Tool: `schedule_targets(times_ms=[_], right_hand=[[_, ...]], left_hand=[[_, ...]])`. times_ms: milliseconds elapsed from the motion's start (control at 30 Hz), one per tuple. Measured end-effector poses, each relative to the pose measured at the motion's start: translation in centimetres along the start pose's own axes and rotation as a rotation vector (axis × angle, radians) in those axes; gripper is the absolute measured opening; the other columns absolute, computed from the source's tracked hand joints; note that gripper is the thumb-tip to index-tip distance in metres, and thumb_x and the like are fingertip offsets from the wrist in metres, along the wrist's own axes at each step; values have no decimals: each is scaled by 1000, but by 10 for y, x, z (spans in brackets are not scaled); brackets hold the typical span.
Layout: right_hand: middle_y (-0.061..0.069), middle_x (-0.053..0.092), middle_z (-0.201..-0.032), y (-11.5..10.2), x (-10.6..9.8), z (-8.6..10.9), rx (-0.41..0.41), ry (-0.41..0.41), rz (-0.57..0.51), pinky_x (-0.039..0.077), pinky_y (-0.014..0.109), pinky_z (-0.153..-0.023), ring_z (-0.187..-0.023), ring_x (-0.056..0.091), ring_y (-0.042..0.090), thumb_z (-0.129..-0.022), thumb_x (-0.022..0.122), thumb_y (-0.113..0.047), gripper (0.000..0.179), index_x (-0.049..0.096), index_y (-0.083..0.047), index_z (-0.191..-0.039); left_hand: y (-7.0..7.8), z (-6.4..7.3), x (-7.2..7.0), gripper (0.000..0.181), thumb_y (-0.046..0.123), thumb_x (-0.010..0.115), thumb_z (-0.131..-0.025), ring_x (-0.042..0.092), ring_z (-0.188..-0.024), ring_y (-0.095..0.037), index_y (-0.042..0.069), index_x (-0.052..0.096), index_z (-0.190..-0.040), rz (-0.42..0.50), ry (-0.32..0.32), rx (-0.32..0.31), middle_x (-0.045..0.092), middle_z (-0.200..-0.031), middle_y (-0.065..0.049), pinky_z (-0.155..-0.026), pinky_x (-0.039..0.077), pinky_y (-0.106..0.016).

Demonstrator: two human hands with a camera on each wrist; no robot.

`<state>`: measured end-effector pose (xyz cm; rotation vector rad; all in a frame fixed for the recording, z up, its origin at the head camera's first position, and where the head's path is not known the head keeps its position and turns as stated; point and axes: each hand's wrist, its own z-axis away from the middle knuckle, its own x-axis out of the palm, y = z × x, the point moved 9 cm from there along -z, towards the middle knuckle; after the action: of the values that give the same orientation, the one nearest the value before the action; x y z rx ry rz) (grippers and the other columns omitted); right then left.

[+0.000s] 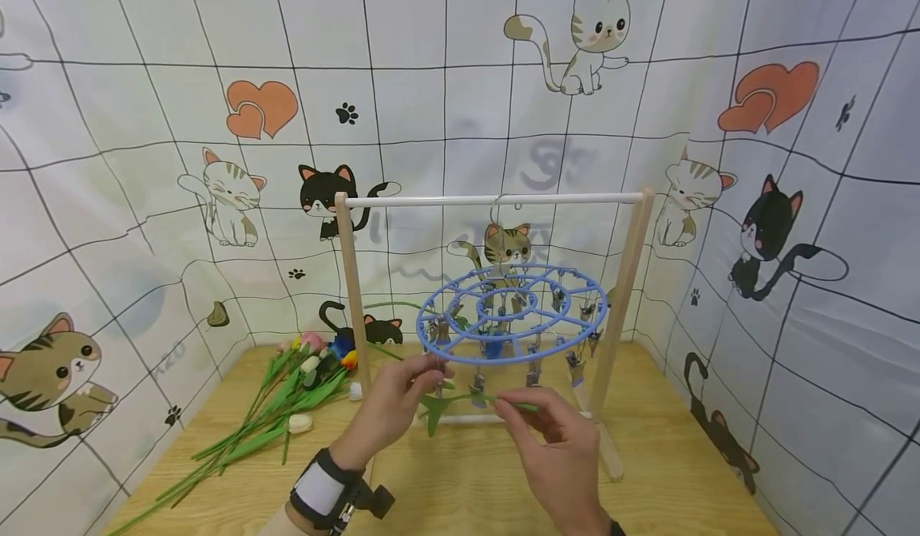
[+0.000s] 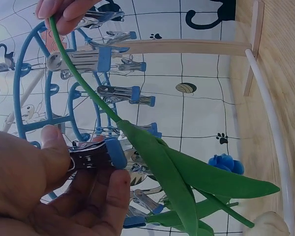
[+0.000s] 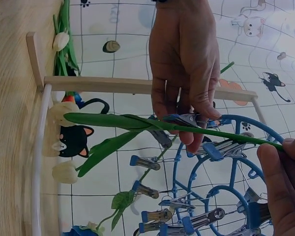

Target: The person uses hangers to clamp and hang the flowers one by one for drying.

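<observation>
Far left of the left hand, a bunch of artificial tulips [image 1: 323, 392] lies slantwise on the wooden tabletop [image 1: 668, 440]. Just beyond that hand stands the left wooden post [image 1: 354, 296]. The left hand [image 1: 388, 408] grips, between thumb and fingers, a metal clip with blue tips [image 2: 96, 155], one of many hanging from the blue circular hanger [image 1: 496, 361]. The clip's blue tips point down, away from the ring.

Between the hands runs an artificial tulip stem [image 1: 463, 398], its long axis nearly level and crosswise to the person. Its leafy end points to the left hand; its thinner end lies in the right hand. The long green leaves [image 2: 162, 162] pass close beside the gripped clip; contact cannot be told, nor which white bloom belongs to this stem. The right hand [image 1: 557, 440] pinches the stem narrowly between thumb and fingertips.

The hanger's near rim edge lies above and beyond both hands, with further clips dangling between them. Beyond the right hand, the right wooden post [image 1: 624, 304] bounds the stand; right of that hand, the tabletop extends toward the cat-printed curtain [image 1: 812, 344].
</observation>
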<state>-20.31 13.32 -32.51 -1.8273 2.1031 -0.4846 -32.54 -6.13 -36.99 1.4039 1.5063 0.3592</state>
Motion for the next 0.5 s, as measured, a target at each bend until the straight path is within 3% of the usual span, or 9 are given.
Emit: schedule_targets(times_ms=[133, 267, 500], right_hand=[[20, 69, -97, 0, 0, 1, -8, -3, -18, 59, 36, -75, -83, 70, 30, -80, 70, 23, 34, 68, 4, -108], [20, 69, -97, 2, 0, 2, -5, 0, -29, 59, 35, -75, -83, 70, 30, -80, 69, 24, 33, 68, 5, -108], [21, 69, -96, 4, 0, 2, 5, 9, -30, 59, 35, -75, -82, 70, 30, -80, 70, 23, 32, 68, 6, -106]], left_hand=[[0, 1, -2, 18, 16, 57, -105, 67, -101, -25, 19, 68, -119, 13, 9, -9, 70, -108, 3, -83, 57, -33], [-1, 2, -2, 14, 17, 63, -102, 68, -95, -20, 20, 68, -114, 24, 22, -34, 69, -106, 5, -81, 58, -36], [0, 4, -8, 14, 9, 69, -97, 68, -96, -16, 12, 68, -111, 84, 84, -54, 71, -106, -3, -84, 56, -30]])
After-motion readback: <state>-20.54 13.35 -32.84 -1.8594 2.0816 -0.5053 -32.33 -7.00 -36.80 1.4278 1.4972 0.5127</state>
